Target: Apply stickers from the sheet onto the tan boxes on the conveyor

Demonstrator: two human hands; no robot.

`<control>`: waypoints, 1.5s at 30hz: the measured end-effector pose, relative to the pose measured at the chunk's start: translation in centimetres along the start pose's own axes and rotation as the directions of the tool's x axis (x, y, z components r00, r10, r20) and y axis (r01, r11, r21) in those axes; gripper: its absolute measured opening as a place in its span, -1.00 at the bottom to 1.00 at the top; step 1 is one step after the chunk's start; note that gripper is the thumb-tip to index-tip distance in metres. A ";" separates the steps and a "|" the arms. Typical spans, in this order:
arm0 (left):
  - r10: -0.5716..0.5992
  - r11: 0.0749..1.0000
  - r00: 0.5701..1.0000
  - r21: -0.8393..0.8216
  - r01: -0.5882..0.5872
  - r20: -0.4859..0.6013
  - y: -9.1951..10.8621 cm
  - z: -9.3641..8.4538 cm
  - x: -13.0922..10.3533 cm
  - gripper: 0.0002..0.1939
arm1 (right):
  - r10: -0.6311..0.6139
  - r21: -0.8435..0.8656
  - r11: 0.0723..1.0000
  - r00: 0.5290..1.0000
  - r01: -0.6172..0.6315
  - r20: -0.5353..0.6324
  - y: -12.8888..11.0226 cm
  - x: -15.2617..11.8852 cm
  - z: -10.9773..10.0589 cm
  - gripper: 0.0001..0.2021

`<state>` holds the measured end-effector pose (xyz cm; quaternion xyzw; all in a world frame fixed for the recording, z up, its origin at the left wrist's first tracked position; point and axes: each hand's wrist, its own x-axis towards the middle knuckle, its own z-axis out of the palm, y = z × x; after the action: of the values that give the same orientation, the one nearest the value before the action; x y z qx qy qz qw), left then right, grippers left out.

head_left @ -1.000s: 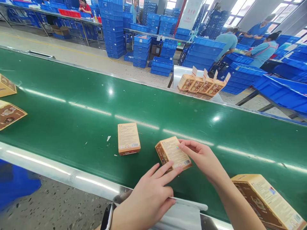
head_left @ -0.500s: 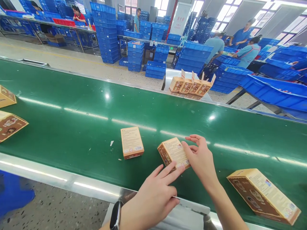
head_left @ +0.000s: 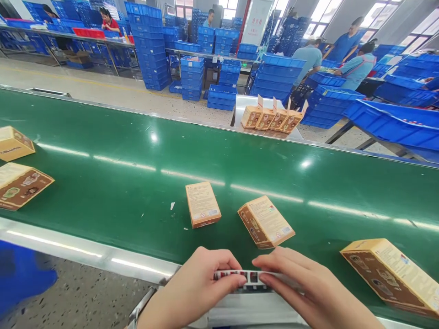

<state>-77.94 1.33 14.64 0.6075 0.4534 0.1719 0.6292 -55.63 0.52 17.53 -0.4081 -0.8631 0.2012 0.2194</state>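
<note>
box [head_left: 269, 221] right of centre: now let go, seemingly finished | lower centre: strip [head_left: 254, 277] pinched by left hand [head_left: 197, 285] | right hand [head_left: 308, 283]: grip unclear

The left hand [head_left: 197, 283] and the right hand [head_left: 303, 278] are both bare, with slender fingers and softly rounded knuckles. Around the left wrist sits a narrow band [head_left: 141, 302], seen nearly edge-on: its rim is a slightly shiny silver grey, and its face is too turned away to make out. The right forearm [head_left: 348, 308], slim and smooth in outline, is uncovered where it shows.
</note>
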 end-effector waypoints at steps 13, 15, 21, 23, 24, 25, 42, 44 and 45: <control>-0.021 1.000 0.990 0.013 0.023 -0.140 0.6 0.3 0.0 -0.71 | -0.330 -0.459 0.862 0.926 0.216 -0.183 0.5 -1.3 3.1 -0.68; -0.025 0.999 0.987 0.020 0.029 -0.157 0.5 0.2 0.1 -0.73 | -0.310 -0.363 0.901 0.938 0.239 -0.153 0.5 -1.0 2.1 -0.77; 0.270 0.922 0.954 0.321 -0.218 -0.129 -1.2 -0.4 -0.4 -0.86 | 0.415 0.410 0.864 0.875 -0.293 -0.248 2.0 1.1 1.1 -0.87; 0.465 0.796 0.882 0.474 -0.377 -0.080 -2.0 -0.5 -0.3 -0.88 | 0.627 0.615 0.668 0.762 -0.418 -0.162 3.2 2.6 2.1 -0.74; 0.531 0.725 0.846 0.544 -0.422 -0.053 -2.5 -0.5 -0.2 -0.87 | 0.693 0.690 0.569 0.712 -0.447 -0.110 3.8 3.5 2.7 -0.65; 0.571 0.661 0.820 0.606 -0.442 -0.025 -2.8 -0.5 0.1 -0.85 | 0.741 0.746 0.483 0.668 -0.458 -0.069 4.4 4.4 3.3 -0.57; 0.569 0.517 0.814 0.718 -0.466 0.118 -3.3 2.2 3.5 -0.84 | 0.865 0.802 0.355 0.493 -0.480 -0.088 6.3 5.5 4.0 -0.51; 0.563 0.521 0.817 0.715 -0.466 0.123 -3.0 2.4 3.6 -0.83 | 0.848 0.767 0.413 0.515 -0.492 -0.127 6.3 5.1 4.1 -0.53; 0.559 0.521 0.819 0.715 -0.467 0.129 -2.8 2.5 3.6 -0.82 | 0.838 0.739 0.450 0.523 -0.501 -0.156 6.3 4.9 4.2 -0.55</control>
<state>-75.04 2.05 10.38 0.8980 0.3194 0.1934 0.2327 -56.82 7.40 11.85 -0.6687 -0.4090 0.4261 0.4516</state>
